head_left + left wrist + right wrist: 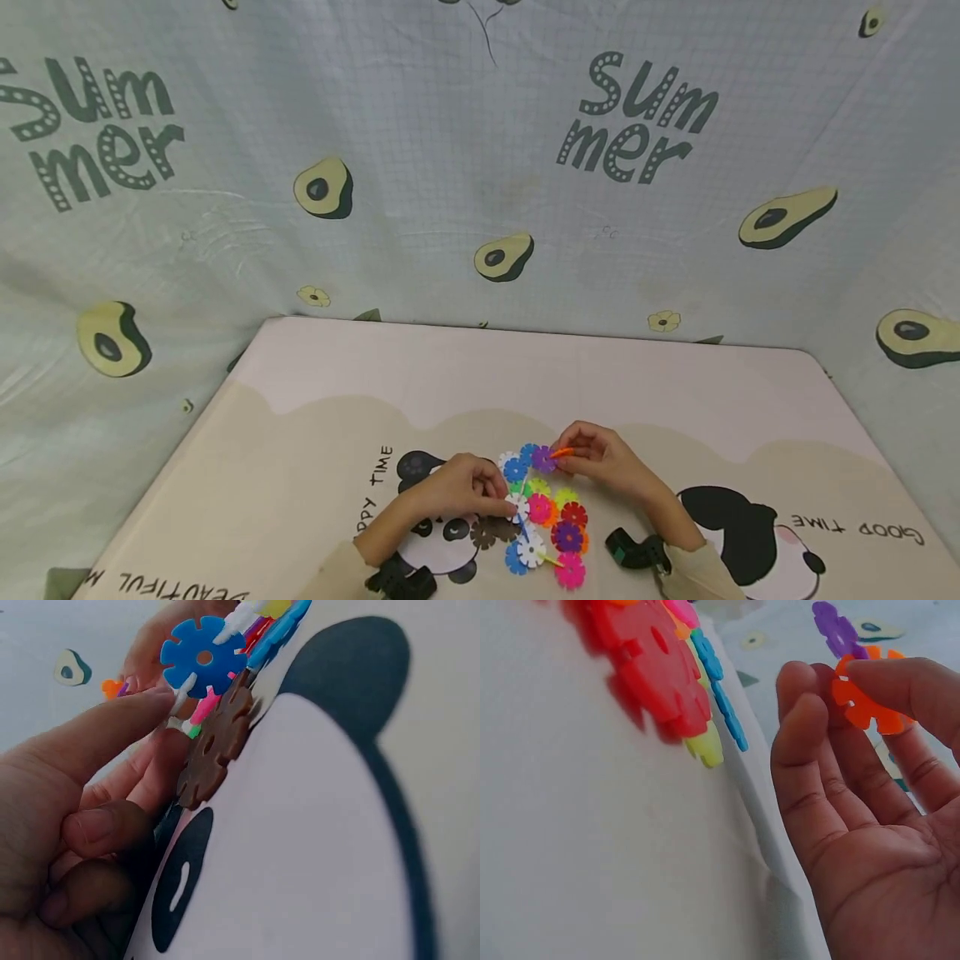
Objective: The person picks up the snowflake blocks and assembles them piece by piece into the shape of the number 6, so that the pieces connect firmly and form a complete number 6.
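Observation:
My right hand [603,457] pinches an orange notched plastic disc [874,694] at the far end of the cluster. A purple disc [835,630] is slotted onto it. At the cluster's left side, my left hand [467,487] pinches the edge of a white disc [517,507]. Close to that hand in the left wrist view are a blue disc [204,657] and a brown disc [217,746]. Pink [539,508], red [574,514] and several other colored discs lie between the hands, some joined edge to edge.
The discs lie on a table [330,367] whose cover has panda and dog prints. Behind it hangs a pale curtain [420,167] with avocado prints. Black bands with small devices are on both wrists, one device [633,550] near the right sleeve.

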`<state>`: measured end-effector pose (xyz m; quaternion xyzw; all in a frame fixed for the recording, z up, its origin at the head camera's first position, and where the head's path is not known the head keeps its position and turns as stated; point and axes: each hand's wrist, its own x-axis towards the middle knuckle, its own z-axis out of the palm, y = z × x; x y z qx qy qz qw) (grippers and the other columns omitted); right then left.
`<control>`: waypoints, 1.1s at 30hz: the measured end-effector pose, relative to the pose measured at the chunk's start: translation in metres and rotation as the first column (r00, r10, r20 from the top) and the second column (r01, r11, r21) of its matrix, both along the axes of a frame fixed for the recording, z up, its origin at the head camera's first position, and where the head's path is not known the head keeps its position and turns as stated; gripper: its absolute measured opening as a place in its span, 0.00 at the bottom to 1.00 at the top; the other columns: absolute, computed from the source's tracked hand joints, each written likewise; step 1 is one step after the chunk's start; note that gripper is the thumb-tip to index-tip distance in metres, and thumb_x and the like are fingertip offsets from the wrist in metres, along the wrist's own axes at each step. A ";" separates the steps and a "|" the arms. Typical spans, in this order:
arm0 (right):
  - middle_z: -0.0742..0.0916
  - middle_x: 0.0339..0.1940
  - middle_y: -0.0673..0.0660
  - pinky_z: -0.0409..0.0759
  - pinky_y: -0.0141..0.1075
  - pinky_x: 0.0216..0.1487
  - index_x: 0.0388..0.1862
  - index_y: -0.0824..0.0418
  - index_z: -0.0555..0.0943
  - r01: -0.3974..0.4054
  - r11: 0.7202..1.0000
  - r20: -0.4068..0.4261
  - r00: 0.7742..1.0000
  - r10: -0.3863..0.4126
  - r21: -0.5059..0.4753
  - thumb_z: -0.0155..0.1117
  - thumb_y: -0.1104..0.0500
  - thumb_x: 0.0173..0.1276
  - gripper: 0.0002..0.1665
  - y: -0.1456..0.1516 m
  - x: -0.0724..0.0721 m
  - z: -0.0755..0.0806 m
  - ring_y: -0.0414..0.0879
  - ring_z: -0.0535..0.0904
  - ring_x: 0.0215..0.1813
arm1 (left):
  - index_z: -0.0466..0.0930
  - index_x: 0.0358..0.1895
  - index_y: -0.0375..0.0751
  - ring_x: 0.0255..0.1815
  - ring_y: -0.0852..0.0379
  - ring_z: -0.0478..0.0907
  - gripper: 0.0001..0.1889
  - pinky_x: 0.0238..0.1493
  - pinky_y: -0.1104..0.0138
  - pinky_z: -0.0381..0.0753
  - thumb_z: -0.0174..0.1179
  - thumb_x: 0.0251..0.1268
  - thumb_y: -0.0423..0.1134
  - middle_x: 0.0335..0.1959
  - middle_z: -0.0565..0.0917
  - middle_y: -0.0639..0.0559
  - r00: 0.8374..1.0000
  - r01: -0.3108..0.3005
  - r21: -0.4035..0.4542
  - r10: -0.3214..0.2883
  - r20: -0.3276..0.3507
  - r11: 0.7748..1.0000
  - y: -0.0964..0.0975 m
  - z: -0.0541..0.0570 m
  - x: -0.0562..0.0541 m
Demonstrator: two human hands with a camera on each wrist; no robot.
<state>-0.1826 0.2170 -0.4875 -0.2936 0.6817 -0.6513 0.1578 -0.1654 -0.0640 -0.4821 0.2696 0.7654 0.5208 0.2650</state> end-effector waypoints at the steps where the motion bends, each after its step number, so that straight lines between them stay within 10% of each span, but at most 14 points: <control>1: 0.85 0.41 0.50 0.82 0.32 0.42 0.44 0.76 0.74 -0.005 1.000 0.012 1.000 0.005 0.005 0.59 0.70 0.69 0.09 0.000 0.000 0.000 0.38 0.82 0.39 | 0.83 0.32 0.36 0.13 0.66 0.70 0.08 0.17 0.75 0.73 0.69 0.59 0.38 0.22 0.82 0.58 1.000 0.007 0.015 -0.007 0.012 1.000 0.000 0.000 0.000; 9: 0.87 0.43 0.49 0.82 0.33 0.47 0.42 0.75 0.75 -0.011 1.000 0.048 0.999 0.010 0.016 0.61 0.69 0.69 0.09 0.001 -0.001 -0.004 0.41 0.85 0.46 | 0.80 0.38 0.30 0.17 0.66 0.71 0.09 0.18 0.75 0.72 0.61 0.66 0.36 0.26 0.82 0.53 0.991 0.020 0.109 -0.034 0.132 0.994 0.000 0.000 -0.001; 23: 0.87 0.43 0.45 0.81 0.32 0.46 0.41 0.77 0.74 0.126 0.992 0.034 0.991 -0.127 0.025 0.63 0.70 0.66 0.10 0.002 0.000 -0.001 0.39 0.85 0.45 | 0.81 0.41 0.26 0.21 0.69 0.70 0.11 0.23 0.77 0.68 0.59 0.66 0.35 0.28 0.83 0.52 0.987 -0.107 0.156 0.086 0.136 0.982 0.008 -0.004 0.003; 33: 0.87 0.42 0.46 0.81 0.32 0.47 0.40 0.77 0.73 0.069 0.998 0.047 0.997 -0.068 -0.013 0.63 0.69 0.67 0.10 -0.001 0.001 0.001 0.39 0.85 0.46 | 0.81 0.40 0.26 0.16 0.69 0.62 0.11 0.18 0.76 0.61 0.58 0.68 0.35 0.21 0.75 0.57 0.989 -0.106 0.165 0.086 0.122 0.981 0.010 -0.004 0.004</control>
